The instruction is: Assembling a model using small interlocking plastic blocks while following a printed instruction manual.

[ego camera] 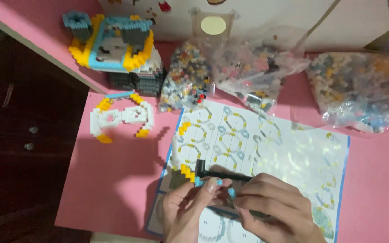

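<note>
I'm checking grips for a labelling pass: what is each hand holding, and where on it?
The left hand pinches the white, yellow and blue brick strip at its lower blue end. The right hand grips the black tool by its handle end.

Both hands are showing bare at the bottom of the head view, with no gloves, rings or watch on the parts in sight. The left hand [183, 213] and the right hand [275, 209] are wearing light blue polish on the fingernails that are showing. No sleeve is reaching the wrists, which are running out of the picture's lower edge.
</note>
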